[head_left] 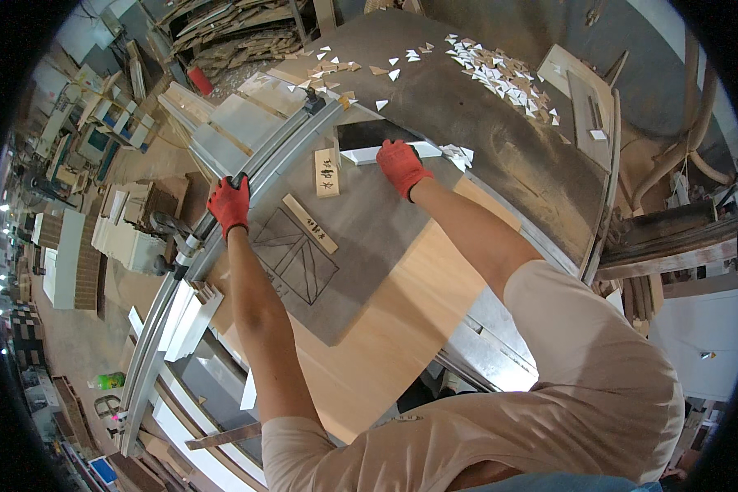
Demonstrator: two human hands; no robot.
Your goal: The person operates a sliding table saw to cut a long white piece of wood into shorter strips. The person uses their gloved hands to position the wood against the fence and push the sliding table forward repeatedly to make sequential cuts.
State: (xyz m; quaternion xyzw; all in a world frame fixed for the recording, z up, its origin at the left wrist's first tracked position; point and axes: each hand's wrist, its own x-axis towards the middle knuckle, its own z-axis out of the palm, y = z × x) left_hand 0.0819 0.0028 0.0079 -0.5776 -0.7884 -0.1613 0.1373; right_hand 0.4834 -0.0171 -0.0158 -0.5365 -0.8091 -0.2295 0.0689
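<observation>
Both my hands wear red gloves with dark fingertips. At the left, my left hand [230, 203] is closed over the edge of a long metal rail [283, 152] that runs slantwise along the work surface. My right hand [403, 169] is farther right, its fingers closed on a white strip of board [361, 156]; the fingers partly hide it. Just beyond the strip is a dark rectangular patch [375, 131]. Between my arms lie two small wooden pieces with dark handwriting, one upright block [326, 174] and one slanted strip [310, 223]. A dark grey panel [336, 271] with drawn lines lies beneath them.
Many small white and brown triangular offcuts [496, 78] lie on the dark table at the far right. White slivers [457, 156] sit beside my right hand. A clamp [176, 242] is fixed on the rail. Stacked boards [131, 225] stand left, and scrap wood [230, 37] is piled behind.
</observation>
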